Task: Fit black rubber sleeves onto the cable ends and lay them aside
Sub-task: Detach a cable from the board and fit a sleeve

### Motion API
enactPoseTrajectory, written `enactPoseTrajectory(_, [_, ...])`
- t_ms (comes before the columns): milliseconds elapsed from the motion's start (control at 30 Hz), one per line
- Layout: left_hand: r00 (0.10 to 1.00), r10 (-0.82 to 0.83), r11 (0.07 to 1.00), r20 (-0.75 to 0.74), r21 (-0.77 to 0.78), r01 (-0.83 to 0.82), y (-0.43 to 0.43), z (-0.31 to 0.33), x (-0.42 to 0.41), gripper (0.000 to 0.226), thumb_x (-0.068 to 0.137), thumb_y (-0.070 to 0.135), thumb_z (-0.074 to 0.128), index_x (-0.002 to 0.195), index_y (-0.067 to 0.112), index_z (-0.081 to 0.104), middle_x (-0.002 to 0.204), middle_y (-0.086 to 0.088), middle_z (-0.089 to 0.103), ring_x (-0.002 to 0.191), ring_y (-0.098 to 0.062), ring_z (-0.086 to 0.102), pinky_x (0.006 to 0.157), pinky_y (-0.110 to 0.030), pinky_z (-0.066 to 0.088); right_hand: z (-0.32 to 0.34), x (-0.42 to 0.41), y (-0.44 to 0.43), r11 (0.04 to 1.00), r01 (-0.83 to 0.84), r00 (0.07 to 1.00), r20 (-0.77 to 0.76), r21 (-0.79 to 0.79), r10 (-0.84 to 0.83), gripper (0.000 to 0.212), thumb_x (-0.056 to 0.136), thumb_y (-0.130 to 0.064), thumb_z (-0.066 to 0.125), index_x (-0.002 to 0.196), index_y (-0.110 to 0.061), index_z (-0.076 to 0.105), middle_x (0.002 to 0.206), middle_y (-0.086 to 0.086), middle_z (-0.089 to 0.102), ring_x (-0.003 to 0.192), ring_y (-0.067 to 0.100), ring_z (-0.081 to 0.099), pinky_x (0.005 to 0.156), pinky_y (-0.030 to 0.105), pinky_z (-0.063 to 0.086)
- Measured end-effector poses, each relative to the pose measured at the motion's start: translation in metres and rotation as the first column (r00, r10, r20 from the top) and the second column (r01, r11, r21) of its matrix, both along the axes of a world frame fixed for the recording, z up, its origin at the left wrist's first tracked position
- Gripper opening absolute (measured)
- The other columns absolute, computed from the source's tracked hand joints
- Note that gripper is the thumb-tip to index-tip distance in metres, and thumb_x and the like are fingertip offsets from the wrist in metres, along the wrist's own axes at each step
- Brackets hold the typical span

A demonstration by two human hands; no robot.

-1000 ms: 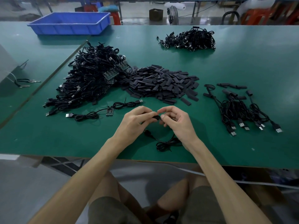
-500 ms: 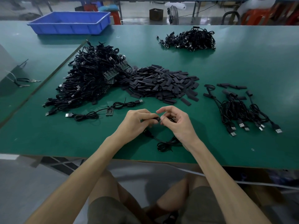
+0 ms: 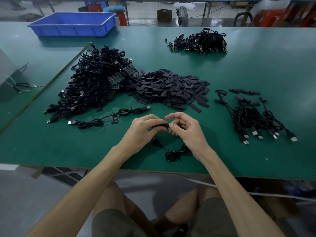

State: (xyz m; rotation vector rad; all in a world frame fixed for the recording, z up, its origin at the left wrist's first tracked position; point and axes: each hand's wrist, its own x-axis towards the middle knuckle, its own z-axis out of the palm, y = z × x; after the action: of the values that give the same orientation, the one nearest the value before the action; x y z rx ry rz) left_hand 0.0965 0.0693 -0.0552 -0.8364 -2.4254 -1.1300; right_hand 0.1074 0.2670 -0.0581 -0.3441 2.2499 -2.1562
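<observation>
My left hand (image 3: 142, 130) and my right hand (image 3: 186, 130) meet just above the green table (image 3: 256, 69), near its front edge. Between them a black rubber sleeve (image 3: 159, 126) sits on a cable end; my left fingers curl round it and my right fingertips pinch its right tip. The rest of that cable (image 3: 172, 152) lies coiled on the table under my right wrist. A heap of loose black sleeves (image 3: 172, 88) lies behind my hands. Left of it is a big pile of bare cables (image 3: 95, 84). Several sleeved cables (image 3: 253, 115) lie to the right.
Two loose cables with small circuit boards (image 3: 109, 118) lie left of my hands. A second cable pile (image 3: 200, 41) sits at the back. A blue plastic bin (image 3: 73, 24) stands at the far left corner. A seam in the table runs diagonally on the left.
My hands have shifted slightly; the sleeve shows more between them, and my right forefinger has lifted off while the other fingertips stay at the sleeve's tip.
</observation>
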Motion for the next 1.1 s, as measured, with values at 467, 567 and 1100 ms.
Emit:
enactPoseTrajectory(467, [0.951, -0.127, 0.955, 0.281, 0.292, 0.041, -0.006, 0.004, -0.01, 0.02, 0.081, 0.004, 0.081, 0.101, 0.006, 0.081, 0.093, -0.002, 0.077, 0.085, -0.018, 0.073, 0.08, -0.026, 0.056, 0.007, 0.003, -0.003, 0.999, -0.032, 0.999, 0.01, -0.029, 0.032, 0.027, 0.096, 0.0, 0.064, 0.107, -0.023, 0.075, 0.079, -0.001, 0.07, 0.08, 0.014, 0.069, 0.073, 0.021, 0.054])
enactPoseTrajectory(567, [0.965, -0.124, 0.96, 0.233, 0.274, 0.057, -0.005, 0.003, -0.009, 0.02, 0.08, 0.008, 0.083, 0.099, 0.009, 0.081, 0.094, -0.001, 0.077, 0.088, -0.018, 0.072, 0.082, -0.029, 0.055, 0.007, 0.003, -0.002, 0.999, -0.026, 0.999, 0.017, -0.023, 0.027, 0.028, 0.096, 0.001, 0.064, 0.107, -0.022, 0.075, 0.08, 0.001, 0.069, 0.079, 0.016, 0.068, 0.074, 0.025, 0.056])
enactPoseTrajectory(1100, [0.825, -0.286, 0.887, 0.488, 0.46, 0.035, -0.01, -0.001, -0.017, 0.016, 0.085, 0.014, 0.082, 0.1, 0.009, 0.08, 0.082, -0.014, 0.076, 0.071, -0.023, 0.072, 0.072, -0.027, 0.057, 0.011, 0.006, -0.003, 0.998, -0.041, 0.999, 0.023, -0.037, 0.042, 0.03, 0.096, 0.002, 0.063, 0.108, -0.022, 0.076, 0.082, 0.004, 0.071, 0.083, 0.016, 0.069, 0.074, 0.022, 0.055])
